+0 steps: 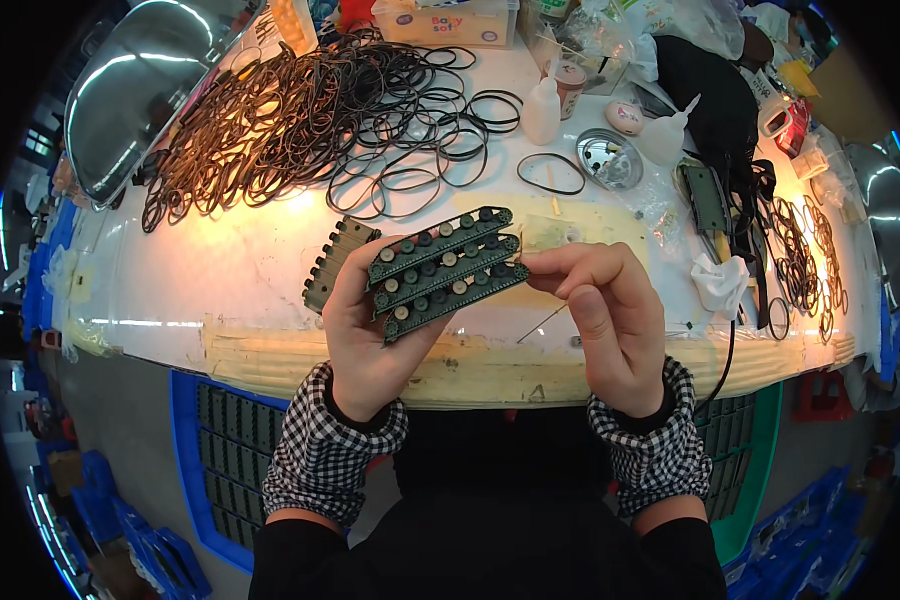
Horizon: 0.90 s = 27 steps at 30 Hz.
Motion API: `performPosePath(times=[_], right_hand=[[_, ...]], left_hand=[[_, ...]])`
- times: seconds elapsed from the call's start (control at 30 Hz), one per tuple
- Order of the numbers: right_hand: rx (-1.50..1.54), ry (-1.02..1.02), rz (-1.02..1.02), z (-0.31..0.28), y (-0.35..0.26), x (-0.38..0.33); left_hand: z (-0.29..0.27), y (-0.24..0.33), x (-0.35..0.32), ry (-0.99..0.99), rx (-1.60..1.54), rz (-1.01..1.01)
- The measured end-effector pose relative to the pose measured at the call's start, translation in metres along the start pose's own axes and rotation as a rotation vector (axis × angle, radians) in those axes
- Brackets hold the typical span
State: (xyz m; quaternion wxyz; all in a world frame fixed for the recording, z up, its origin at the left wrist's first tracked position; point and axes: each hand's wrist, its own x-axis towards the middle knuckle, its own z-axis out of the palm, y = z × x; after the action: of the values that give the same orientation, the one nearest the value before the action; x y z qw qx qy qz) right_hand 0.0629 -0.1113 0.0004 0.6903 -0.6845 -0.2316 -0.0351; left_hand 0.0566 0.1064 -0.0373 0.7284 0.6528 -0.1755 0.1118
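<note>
My left hand (375,340) grips a set of dark green toy tank tracks (445,265), in rows with small round wheels along them, some pale and some dark. The rows tilt up to the right. At their right end, my right hand (610,320) touches the tracks with its bent fingertips. A thin needle-like tool (542,324) sticks out from beside its thumb, pointing down to the left; the exact grip on it is partly hidden. Behind my left hand a ribbed olive-green part (338,262) lies on the table.
Black rubber bands (320,120) are heaped at the back left, with one loose band (550,174) near a metal dish (610,158) of small parts. White squeeze bottles (542,108) stand nearby. Below the table edge are a blue crate (185,440) and a green crate (760,470).
</note>
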Motion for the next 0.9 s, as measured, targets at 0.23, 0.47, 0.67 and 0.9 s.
performPosePath(times=[0.23, 0.47, 0.67, 0.9], right_hand=[[-0.164, -0.071, -0.097, -0.0049, 0.002, 0.0061], [-0.207, -0.096, -0.16, -0.0047, -0.0015, 0.0079], [-0.121, -0.064, -0.144, -0.0039, -0.0009, 0.0026], [-0.068, -0.071, -0.117, -0.0021, 0.0016, 0.0021]], left_hand=[[0.0015, 0.0033, -0.0004, -0.042, -0.068, -0.069], [-0.0018, 0.0022, -0.0012, -0.032, -0.09, -0.096], [0.0008, 0.004, 0.0005, -0.003, -0.12, -0.159], [0.0023, 0.009, 0.003, 0.021, -0.158, -0.275]])
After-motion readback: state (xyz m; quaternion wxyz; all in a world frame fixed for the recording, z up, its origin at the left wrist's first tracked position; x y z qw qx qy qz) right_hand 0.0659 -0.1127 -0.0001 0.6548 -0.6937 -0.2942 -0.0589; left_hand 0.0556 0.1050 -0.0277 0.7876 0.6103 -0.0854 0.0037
